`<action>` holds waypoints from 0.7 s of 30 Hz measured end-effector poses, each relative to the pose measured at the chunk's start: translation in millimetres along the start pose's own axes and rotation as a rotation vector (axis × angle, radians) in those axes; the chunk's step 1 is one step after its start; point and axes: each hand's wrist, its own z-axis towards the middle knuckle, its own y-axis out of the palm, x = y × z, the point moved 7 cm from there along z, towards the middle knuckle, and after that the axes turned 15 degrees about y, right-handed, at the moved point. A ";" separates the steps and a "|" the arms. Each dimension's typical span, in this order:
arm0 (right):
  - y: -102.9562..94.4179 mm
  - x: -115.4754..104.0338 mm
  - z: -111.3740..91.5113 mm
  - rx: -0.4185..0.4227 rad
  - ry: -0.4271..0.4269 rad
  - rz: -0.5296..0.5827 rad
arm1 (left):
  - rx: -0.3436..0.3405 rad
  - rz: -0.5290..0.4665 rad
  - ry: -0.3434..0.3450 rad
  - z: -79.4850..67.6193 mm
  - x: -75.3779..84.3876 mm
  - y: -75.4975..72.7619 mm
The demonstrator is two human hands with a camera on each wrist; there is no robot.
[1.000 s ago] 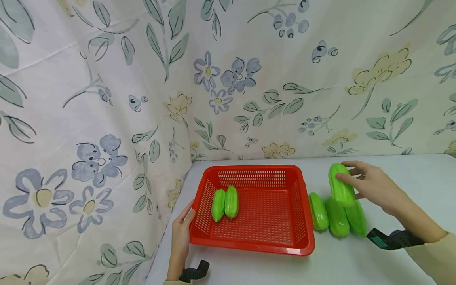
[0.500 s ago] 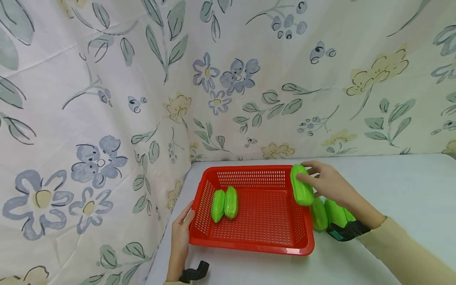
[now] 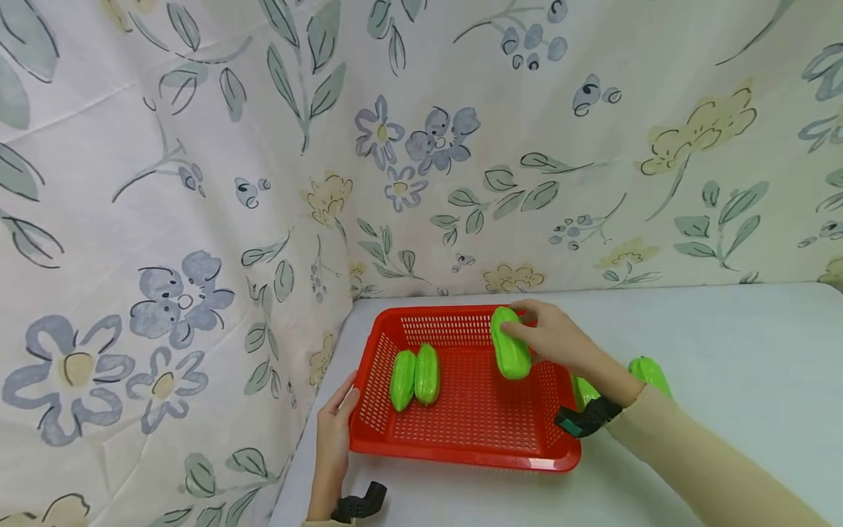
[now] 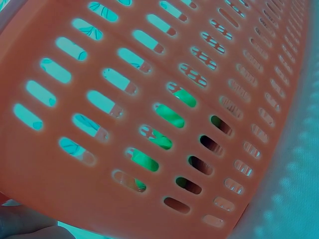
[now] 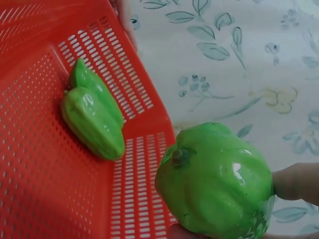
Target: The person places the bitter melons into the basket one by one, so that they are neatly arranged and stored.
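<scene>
A red perforated plastic basket (image 3: 467, 421) stands on the white table. Inside it, along the left side, two glossy green ridged gourds (image 3: 427, 375) lie side by side. My right hand (image 3: 553, 338) holds another green gourd (image 3: 510, 353) above the basket's right half, thumb on the near side. That gourd's blunt stem end (image 5: 180, 157) faces the right wrist camera. At the basket's left edge, my left hand (image 3: 334, 432) grips the rim. The left wrist view shows the basket's slotted wall (image 4: 99, 174), with green glimpsed through the slots.
More green gourds (image 3: 650, 372) lie on the table right of the basket, partly hidden by my right forearm. A floral curtain (image 3: 448, 183) hangs behind the table and along its left side.
My right hand has carried the gourd leftward from above the pile on the right to over the basket. The left hand and basket have stayed put.
</scene>
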 end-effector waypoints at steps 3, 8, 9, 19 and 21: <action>7.1 -4.4 5.0 -0.015 0.016 0.018 | -0.004 -0.013 -0.001 0.2 0.0 2.2; 24.1 -11.4 16.5 -0.048 0.047 0.048 | 0.008 0.020 0.000 -0.1 0.2 0.3; 28.7 -13.5 18.9 -0.055 0.047 0.051 | 0.011 0.026 0.000 -0.2 0.0 -0.7; 70.0 -37.5 36.1 -0.073 0.026 0.084 | 0.000 0.007 -0.012 0.1 -2.0 -1.3; 75.2 -40.6 38.3 -0.071 0.027 0.093 | 0.002 0.002 -0.013 0.2 -1.6 -0.4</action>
